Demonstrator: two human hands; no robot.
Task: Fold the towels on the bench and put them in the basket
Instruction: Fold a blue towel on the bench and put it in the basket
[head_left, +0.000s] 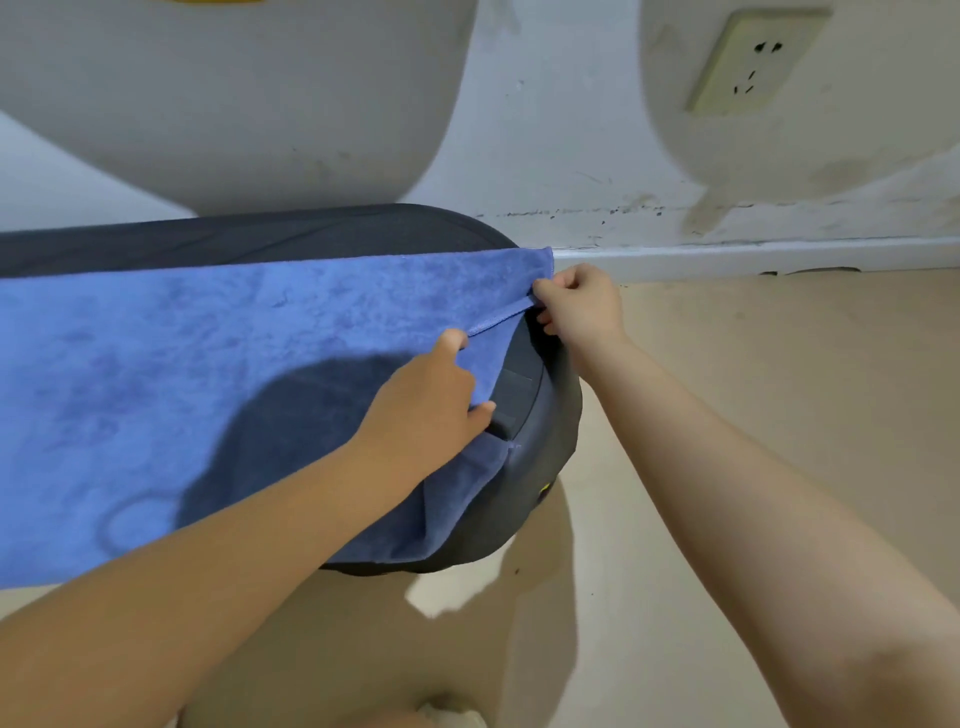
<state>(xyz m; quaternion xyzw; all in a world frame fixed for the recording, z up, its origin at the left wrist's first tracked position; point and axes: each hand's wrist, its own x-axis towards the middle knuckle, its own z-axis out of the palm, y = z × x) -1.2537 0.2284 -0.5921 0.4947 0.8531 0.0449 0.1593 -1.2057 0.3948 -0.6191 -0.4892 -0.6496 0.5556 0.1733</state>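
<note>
A blue towel (208, 374) lies spread across the dark bench (540, 447), its right end draping over the rounded edge. My right hand (579, 304) pinches the towel's far right corner, fingers curled around the hem. My left hand (431, 410) grips the near right edge, thumb on top. I see 1 towel only.
</note>
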